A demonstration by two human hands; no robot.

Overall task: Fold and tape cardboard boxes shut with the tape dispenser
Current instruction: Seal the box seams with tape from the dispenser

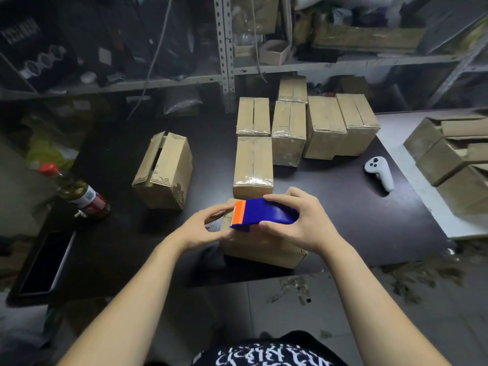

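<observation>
Dark matte table, and it's crowded. At the near edge sits a plain brown cardboard box, and just behind it a taped brown carton. Further back, a cluster of taped cardboard cartons stands packed side by side. Over on the left, well apart, there's an untaped brown box with loose flaps. By the left edge are a red-capped glass bottle and a flat black rectangular slab with a pale rim. On the right lies a white handheld controller.
</observation>
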